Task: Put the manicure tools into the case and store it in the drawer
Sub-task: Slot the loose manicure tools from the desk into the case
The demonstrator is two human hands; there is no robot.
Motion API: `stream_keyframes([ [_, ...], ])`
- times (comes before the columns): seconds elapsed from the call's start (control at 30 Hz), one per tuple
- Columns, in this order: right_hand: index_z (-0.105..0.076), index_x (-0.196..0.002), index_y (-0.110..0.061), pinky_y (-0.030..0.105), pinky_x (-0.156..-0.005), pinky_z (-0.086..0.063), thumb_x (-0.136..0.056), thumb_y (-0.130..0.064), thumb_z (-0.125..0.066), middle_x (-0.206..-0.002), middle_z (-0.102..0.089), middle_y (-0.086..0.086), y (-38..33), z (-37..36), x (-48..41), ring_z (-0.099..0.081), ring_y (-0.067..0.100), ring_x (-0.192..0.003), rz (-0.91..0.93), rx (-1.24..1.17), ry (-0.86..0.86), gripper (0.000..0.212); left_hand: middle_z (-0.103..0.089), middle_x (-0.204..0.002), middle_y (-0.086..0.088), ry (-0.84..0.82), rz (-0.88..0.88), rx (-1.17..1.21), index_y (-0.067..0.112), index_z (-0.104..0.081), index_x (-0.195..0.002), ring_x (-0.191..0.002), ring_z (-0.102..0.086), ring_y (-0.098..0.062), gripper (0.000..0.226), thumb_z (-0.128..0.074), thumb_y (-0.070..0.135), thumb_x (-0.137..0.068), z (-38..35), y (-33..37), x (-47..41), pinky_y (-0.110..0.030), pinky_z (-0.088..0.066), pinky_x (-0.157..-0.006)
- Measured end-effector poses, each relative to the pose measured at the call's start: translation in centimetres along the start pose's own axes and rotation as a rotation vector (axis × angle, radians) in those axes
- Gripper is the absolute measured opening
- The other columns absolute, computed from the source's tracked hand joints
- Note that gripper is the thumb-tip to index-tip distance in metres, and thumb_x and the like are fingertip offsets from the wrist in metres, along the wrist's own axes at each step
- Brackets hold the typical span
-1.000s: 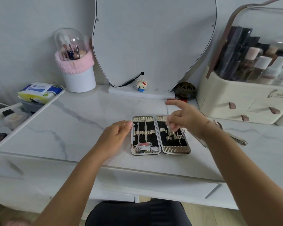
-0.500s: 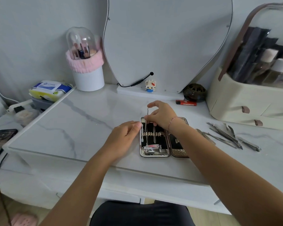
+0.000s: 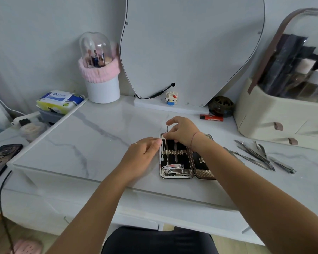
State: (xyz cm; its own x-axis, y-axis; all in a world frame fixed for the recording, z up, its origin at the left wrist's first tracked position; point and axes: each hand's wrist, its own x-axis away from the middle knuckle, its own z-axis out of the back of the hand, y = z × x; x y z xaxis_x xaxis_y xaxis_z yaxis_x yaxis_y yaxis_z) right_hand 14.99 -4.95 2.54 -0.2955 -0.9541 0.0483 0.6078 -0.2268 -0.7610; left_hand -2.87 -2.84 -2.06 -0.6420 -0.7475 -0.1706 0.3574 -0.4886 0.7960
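Note:
An open manicure case point(image 3: 176, 175) lies flat on the marble vanity top point(image 3: 92, 140), its black lining holding thin tools and nail clippers point(image 3: 173, 168) in the left half. My right hand point(image 3: 182, 132) hovers over the case's top and pinches a thin metal tool point(image 3: 166, 136), held upright above the elastic loops. My left hand point(image 3: 145, 153) rests on the table with its fingertips touching the case's left edge. Several loose metal tools point(image 3: 258, 154) lie on the table to the right of the case. My right wrist hides part of the case's right half.
A cream cosmetics organiser with small drawers point(image 3: 282, 121) stands at the right. A mirror point(image 3: 191, 48), a brush holder point(image 3: 99, 70), a toy figure point(image 3: 171, 98), a dark round jar point(image 3: 221, 107) and a red lighter point(image 3: 211, 117) line the back. Wipes point(image 3: 59, 101) and a phone point(image 3: 2, 160) lie left.
My right hand moved from over the case's right half to its left half's top, now pinching a thin tool. My left hand stayed at the case's left edge. The camera view shifted.

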Motion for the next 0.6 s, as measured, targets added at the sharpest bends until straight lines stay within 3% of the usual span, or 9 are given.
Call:
stream_keyframes([
  [0.27,-0.057,-0.113,-0.012,0.019,-0.057,-0.042,-0.076,-0.012,-0.074,-0.087,-0.071,0.006,-0.20,0.02,-0.54,-0.058,0.010,-0.061,-0.007,-0.054,-0.043,0.042,-0.066,-0.104,0.005,0.001,-0.020,-0.006,0.025,-0.065,-0.104,-0.102,-0.059,-0.010,0.052,-0.025,0.058,-0.094,-0.02,-0.04,-0.04,-0.038,-0.046,-0.092],
  [0.47,-0.060,-0.110,-0.015,0.013,-0.046,-0.040,-0.073,-0.009,-0.073,-0.085,-0.070,0.008,-0.29,0.26,-0.65,-0.055,0.009,-0.055,-0.009,-0.062,-0.093,0.039,-0.065,-0.105,0.011,0.000,-0.026,-0.009,0.029,-0.065,-0.107,-0.103,-0.058,-0.006,0.049,-0.026,0.056,-0.096,-0.03,-0.07,-0.06,-0.035,-0.046,-0.092],
  [0.6,-0.059,-0.105,-0.016,0.023,-0.053,-0.044,-0.076,-0.012,-0.072,-0.075,-0.067,0.010,0.18,0.13,-0.71,-0.052,0.016,-0.058,-0.014,-0.090,-0.077,0.033,-0.064,-0.106,0.015,-0.003,-0.050,-0.031,0.025,-0.066,-0.107,-0.103,-0.056,-0.004,0.051,-0.026,0.055,-0.096,-0.13,-0.05,-0.11,-0.035,-0.045,-0.093],
])
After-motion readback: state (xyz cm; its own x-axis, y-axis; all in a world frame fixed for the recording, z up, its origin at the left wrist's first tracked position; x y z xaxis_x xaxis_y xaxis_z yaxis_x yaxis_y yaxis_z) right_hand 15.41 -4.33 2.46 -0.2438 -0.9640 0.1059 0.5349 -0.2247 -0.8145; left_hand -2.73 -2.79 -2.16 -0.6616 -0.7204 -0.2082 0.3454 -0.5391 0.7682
